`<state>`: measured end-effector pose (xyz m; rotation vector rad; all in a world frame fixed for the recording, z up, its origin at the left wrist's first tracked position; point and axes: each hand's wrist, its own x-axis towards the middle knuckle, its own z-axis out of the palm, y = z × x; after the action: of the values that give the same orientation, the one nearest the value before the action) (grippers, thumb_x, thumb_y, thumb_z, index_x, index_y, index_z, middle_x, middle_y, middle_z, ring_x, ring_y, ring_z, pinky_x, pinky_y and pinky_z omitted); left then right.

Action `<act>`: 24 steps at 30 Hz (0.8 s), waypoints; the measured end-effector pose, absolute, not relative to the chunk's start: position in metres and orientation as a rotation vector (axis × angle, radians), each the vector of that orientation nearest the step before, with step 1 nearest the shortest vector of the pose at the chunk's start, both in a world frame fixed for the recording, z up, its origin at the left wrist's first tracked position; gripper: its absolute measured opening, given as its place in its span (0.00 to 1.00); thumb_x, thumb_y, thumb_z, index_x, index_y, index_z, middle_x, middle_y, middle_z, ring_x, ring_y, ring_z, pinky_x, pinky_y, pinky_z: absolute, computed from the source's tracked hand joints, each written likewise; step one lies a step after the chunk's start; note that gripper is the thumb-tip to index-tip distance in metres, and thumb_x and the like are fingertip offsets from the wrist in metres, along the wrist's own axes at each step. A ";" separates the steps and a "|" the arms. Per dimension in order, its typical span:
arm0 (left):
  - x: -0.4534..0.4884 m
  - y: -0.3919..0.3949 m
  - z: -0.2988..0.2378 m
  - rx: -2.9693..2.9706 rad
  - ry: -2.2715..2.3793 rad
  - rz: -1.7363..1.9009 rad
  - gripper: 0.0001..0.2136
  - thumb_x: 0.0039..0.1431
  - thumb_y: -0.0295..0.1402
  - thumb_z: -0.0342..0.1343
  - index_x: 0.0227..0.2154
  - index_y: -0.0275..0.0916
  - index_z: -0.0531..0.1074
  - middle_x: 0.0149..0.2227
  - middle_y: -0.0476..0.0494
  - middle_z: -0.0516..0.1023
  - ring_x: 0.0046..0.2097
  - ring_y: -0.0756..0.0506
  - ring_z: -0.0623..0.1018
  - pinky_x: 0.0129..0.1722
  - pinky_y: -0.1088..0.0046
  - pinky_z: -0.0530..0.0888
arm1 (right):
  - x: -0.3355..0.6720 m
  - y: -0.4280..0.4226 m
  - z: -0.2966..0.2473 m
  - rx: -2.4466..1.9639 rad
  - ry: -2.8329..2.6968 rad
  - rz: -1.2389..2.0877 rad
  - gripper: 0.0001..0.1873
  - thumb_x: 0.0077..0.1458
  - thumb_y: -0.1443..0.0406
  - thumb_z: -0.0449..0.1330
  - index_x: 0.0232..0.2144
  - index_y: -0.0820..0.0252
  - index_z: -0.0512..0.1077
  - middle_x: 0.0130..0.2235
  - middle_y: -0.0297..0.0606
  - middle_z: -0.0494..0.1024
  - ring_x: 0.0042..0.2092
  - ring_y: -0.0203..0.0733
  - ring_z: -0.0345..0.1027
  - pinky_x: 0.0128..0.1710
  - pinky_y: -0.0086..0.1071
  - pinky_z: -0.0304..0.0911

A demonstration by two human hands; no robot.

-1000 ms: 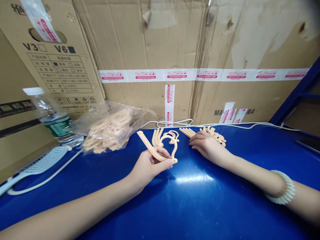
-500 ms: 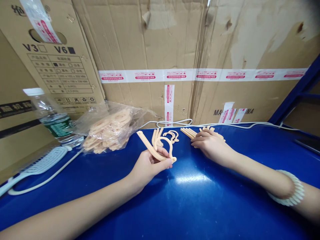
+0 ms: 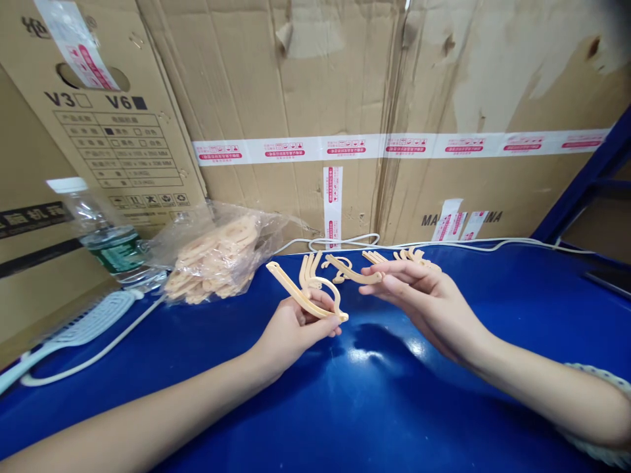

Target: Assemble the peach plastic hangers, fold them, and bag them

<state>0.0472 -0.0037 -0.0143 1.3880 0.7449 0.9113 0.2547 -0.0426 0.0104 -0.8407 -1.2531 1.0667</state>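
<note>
we're pinching a curved beige strip [image 3: 353,275] in our right hand [image 3: 434,299], its long axis slanting left and away, just beyond our left hand [image 3: 286,332], which clasps a near-parallel second strip [image 3: 290,287] and a beige hook [image 3: 336,299].

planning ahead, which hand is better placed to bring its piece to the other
Likely the right hand: it holds one strip by its end; the left hand grips another strip and a curved hook.
</note>
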 end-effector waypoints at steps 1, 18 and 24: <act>0.047 -0.004 -0.015 1.392 0.740 0.905 0.12 0.47 0.32 0.67 0.31 0.37 0.68 0.30 0.50 0.78 0.30 0.50 0.79 0.34 0.75 0.75 | 0.252 -0.045 0.010 -0.836 -1.220 1.122 0.10 0.53 0.59 0.67 0.37 0.56 0.79 0.44 0.40 0.82 0.43 0.45 0.78 0.52 0.42 0.67; 0.050 -0.007 -0.015 1.411 0.697 0.865 0.20 0.43 0.25 0.66 0.37 0.40 0.63 0.29 0.51 0.80 0.31 0.50 0.79 0.34 0.75 0.73 | 0.242 -0.048 -0.011 -0.939 -0.843 1.469 0.31 0.32 0.70 0.75 0.43 0.50 0.76 0.35 0.30 0.78 0.35 0.34 0.73 0.42 0.33 0.69; 0.050 -0.006 -0.015 1.451 0.726 0.825 0.21 0.42 0.25 0.67 0.37 0.40 0.63 0.30 0.51 0.81 0.30 0.49 0.80 0.32 0.74 0.73 | 0.241 -0.046 -0.014 -0.908 -0.989 1.527 0.20 0.38 0.65 0.74 0.36 0.58 0.76 0.32 0.32 0.79 0.36 0.35 0.73 0.46 0.34 0.67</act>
<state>0.0498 -0.0063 -0.0147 1.4510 0.7257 0.8251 0.2413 -0.0460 -0.0135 -0.9080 -0.9887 1.5266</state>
